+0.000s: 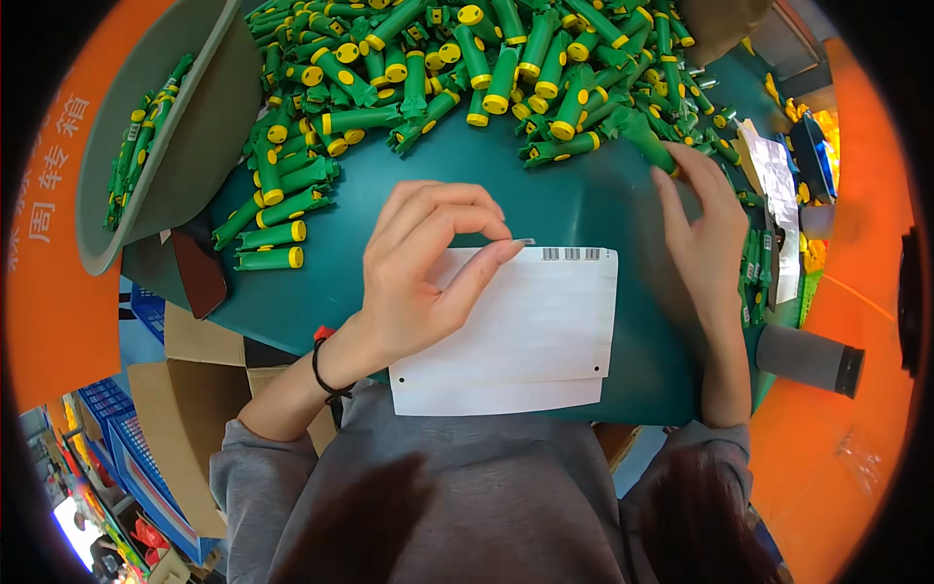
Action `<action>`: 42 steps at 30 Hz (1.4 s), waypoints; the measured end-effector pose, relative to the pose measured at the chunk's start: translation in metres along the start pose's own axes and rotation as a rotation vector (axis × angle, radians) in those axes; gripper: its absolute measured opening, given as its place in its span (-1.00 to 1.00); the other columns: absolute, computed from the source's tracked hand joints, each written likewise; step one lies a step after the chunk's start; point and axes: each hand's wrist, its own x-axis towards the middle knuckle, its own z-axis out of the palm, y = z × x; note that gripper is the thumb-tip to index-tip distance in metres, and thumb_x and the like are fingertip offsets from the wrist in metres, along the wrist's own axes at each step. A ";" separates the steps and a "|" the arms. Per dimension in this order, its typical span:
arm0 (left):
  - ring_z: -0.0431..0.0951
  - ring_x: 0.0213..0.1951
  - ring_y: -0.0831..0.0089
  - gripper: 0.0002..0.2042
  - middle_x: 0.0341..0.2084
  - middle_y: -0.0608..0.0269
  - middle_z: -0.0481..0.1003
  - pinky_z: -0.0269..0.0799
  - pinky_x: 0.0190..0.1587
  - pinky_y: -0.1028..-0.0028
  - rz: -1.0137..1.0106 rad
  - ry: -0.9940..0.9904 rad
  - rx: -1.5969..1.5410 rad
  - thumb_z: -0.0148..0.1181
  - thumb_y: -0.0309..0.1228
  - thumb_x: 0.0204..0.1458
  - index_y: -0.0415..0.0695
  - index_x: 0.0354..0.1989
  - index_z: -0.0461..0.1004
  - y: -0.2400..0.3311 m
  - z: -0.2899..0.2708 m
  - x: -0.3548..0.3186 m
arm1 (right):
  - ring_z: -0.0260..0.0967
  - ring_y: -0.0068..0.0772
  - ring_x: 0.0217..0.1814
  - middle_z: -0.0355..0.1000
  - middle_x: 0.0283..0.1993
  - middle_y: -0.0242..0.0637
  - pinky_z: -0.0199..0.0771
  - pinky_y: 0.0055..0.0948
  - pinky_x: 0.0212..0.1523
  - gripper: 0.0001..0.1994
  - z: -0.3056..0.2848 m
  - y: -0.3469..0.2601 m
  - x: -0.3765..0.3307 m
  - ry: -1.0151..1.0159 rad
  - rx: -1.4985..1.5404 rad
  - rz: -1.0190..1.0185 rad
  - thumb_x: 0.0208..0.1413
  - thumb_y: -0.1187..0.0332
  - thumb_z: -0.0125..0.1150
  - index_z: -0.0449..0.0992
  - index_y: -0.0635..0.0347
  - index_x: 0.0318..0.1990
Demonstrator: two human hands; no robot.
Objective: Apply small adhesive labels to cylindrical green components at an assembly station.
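My left hand (423, 263) is closed in a pinch, thumb against forefinger, on a small label (524, 242). It hovers over a white label sheet (516, 321) that has a short row of barcode labels along its upper right edge. At the right, the fingertips of my right hand (705, 214) close on the near end of a green plastic tube (642, 136), slightly blurred, at the edge of a heap. That heap (501, 78) holds many similar green tubes with yellow end caps. Left of my left hand, several capped tubes (270, 259) lie in a row.
A grey tub (243, 107) with several green tubes inside stands tilted at the left. A dark flat object (199, 273) lies at the table's left edge, above an open cardboard box (180, 409). At the right are a grey cylinder (808, 358) and white papers (769, 214).
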 end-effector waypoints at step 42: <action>0.57 -0.14 0.52 -0.92 -0.23 0.17 0.63 0.43 0.03 0.47 -0.461 -0.171 -0.477 0.33 -0.57 0.12 -0.26 -0.26 0.57 0.041 -0.006 0.012 | 0.49 -0.22 0.18 0.43 0.16 -0.02 0.64 -0.27 0.19 -0.61 0.003 -0.046 -0.048 -0.432 1.126 -0.001 0.05 0.76 0.32 0.54 0.46 0.07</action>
